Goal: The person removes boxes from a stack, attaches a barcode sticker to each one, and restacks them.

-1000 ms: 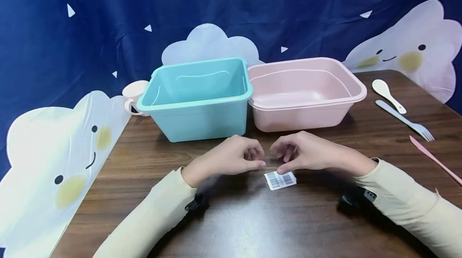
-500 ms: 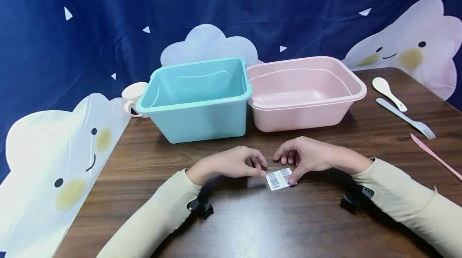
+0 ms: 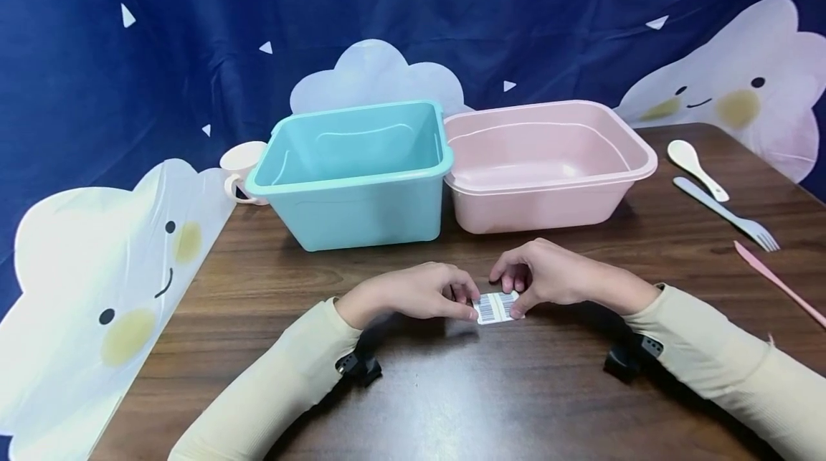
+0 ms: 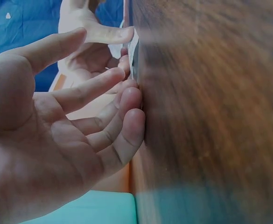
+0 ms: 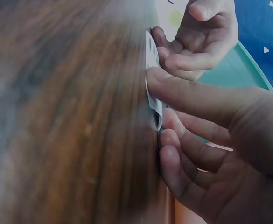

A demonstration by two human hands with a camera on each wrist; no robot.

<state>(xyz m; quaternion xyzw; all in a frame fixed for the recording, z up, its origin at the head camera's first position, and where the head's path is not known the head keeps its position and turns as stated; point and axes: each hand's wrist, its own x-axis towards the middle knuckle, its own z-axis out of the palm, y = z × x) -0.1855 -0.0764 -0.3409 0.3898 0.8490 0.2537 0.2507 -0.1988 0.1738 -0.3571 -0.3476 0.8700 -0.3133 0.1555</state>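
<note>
A small white label (image 3: 493, 308) printed with barcodes lies low at the table's middle, between both hands. My right hand (image 3: 551, 274) pinches its right end, thumb on the printed face and fingers at the far edge; in the right wrist view, that end of the label (image 5: 151, 49) looks slightly bent. At the left end, my left hand (image 3: 419, 292) has loosely bent fingers touching or nearly touching the label. The left wrist view shows the left thumb (image 4: 71, 42) raised apart from the fingers, whose tips rest near the tabletop.
Behind the hands stand a turquoise bin (image 3: 355, 214) and a pink bin (image 3: 535, 210), side by side. A pale mug (image 3: 241, 160) is left of them. Along the right lie a white spoon (image 3: 693, 163), a light-blue fork (image 3: 725, 214) and a pink knife (image 3: 774, 278).
Both hands have come down to the label. The right thumb has moved onto it, and the label has shifted slightly away from the person. The left fingers have come closer to its left edge.
</note>
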